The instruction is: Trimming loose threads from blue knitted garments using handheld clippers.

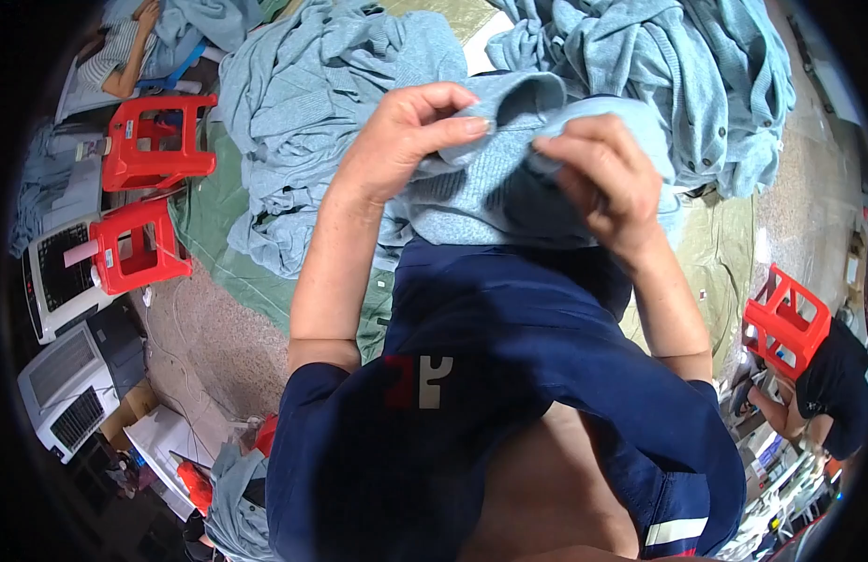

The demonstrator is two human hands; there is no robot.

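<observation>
The grey-blue knit garment [457, 206] lies bunched at the person's lap, its gathered mass running crosswise over the far end of the navy trousers [509, 281]. What the coming move seems to turn on is a turned-up loop [526, 101] at the garment's far side: its mouth slants away and to the right, placing it between the hands and slightly beyond them. The left hand [396, 140] is the nearer one, reaching in from the garment's left with thumb and forefinger pinching the knit beside the loop. The right hand [607, 178] comes from the garment's right, fingers curled in toward the thumb, their tips just on the near side of the loop (whether they nip a fold there, I cannot tell). Beyond the garment to its left spreads a heap of similar knitwear [312, 84]; beyond it to the right rises another pile [668, 66], with dark buttons on one piece.
</observation>
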